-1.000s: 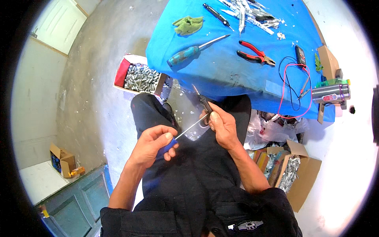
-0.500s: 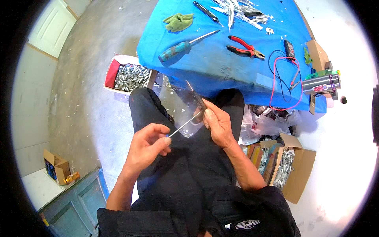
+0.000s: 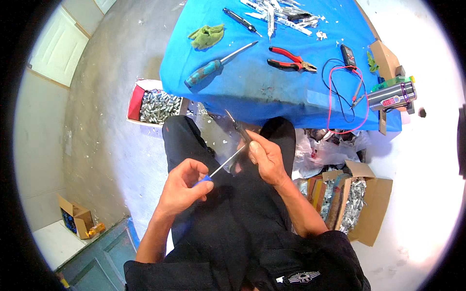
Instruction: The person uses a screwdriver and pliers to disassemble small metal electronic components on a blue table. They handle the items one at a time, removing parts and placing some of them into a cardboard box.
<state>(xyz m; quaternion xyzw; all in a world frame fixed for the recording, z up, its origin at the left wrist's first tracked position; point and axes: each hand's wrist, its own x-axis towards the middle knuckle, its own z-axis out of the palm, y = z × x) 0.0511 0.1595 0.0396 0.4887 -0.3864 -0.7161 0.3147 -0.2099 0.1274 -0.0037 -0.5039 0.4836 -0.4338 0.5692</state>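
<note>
A plain blue cloth (image 3: 272,87) is covering the table. Far left on it, a green rag (image 3: 207,35) is lying; red-handled pliers (image 3: 290,58) are lying right of a blue-handled screwdriver (image 3: 218,64). Red and black leads (image 3: 340,92) are trailing at right. Black trousers (image 3: 228,218) are showing near.

Small screwdriver (image 3: 221,167): shiny metal shaft, blue plastic handle
Counter (image 3: 272,82): smooth matt blue cloth cover
Rag (image 3: 207,36): rough green cloth
Box (image 3: 371,208): matt brown cardboard

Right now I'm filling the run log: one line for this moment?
left hand: grips blue-handled screwdriver | right hand: holds thin dark part | tip at part
</note>
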